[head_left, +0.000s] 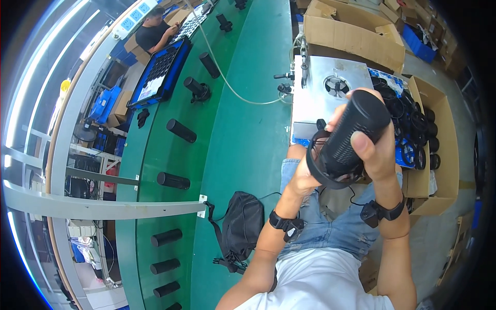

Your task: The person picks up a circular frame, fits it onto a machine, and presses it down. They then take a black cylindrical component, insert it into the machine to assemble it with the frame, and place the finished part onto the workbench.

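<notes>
A black cylinder (357, 124) with a band of small slots is held tilted in front of me, over my lap. My right hand (380, 157) wraps round its body, thumb along the near side. At its lower end sits a wide black ring (313, 164) with thin ribs. My left hand (304, 180) grips this ring from the left and below; some of its fingers are hidden behind it. Whether the ring and cylinder are joined I cannot tell. Just beyond my hands stands a silver metal box fixture (318, 77) with a round spoked black part (337, 86) on top.
To my left, a green conveyor belt (155, 206) carries several black cylinders (173, 180). A black bag (246, 219) lies on the green table (227, 160). Right of the fixture, black rings (408, 113) are piled beside a cardboard box (444, 155). A co-worker (152, 33) sits across the belt.
</notes>
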`<control>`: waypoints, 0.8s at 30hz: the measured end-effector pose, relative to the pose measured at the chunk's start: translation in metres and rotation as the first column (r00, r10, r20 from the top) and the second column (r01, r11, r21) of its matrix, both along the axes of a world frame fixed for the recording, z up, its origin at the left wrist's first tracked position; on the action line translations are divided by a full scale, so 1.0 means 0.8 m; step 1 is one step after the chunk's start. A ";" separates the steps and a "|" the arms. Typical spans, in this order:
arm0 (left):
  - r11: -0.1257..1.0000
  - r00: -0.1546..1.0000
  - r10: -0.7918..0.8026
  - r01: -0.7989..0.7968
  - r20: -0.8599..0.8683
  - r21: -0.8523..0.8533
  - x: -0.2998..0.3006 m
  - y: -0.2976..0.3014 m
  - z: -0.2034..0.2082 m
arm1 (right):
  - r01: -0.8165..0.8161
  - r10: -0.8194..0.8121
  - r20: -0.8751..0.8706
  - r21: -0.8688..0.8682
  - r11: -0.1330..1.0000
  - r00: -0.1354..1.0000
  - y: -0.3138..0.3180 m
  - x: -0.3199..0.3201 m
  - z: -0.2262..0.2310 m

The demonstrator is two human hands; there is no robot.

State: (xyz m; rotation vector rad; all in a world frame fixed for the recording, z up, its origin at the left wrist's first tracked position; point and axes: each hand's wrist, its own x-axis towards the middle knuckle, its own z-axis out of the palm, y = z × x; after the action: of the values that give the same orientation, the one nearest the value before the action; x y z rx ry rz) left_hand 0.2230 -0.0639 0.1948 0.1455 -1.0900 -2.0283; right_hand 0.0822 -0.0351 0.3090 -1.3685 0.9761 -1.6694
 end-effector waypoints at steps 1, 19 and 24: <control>1.000 1.000 0.001 -0.001 0.000 0.005 0.002 0.002 -0.007 | -0.033 0.033 -0.021 -0.008 0.999 0.999 0.000 0.003 -0.001; 0.980 0.979 0.199 -0.200 -0.052 -0.009 0.010 0.032 -0.003 | -0.013 0.004 -0.069 -0.124 0.992 0.998 0.011 0.023 -0.004; 0.975 0.974 0.222 -0.221 -0.042 0.027 0.007 0.032 0.007 | 0.006 -0.011 -0.051 -0.103 0.995 0.999 0.016 0.024 -0.003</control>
State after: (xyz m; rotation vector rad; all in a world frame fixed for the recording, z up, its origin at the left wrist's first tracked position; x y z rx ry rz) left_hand 0.2285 -0.0382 0.2007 0.2219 -0.9785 -1.8356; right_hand 0.1012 -0.0224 0.3064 -1.4830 0.9374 -1.7191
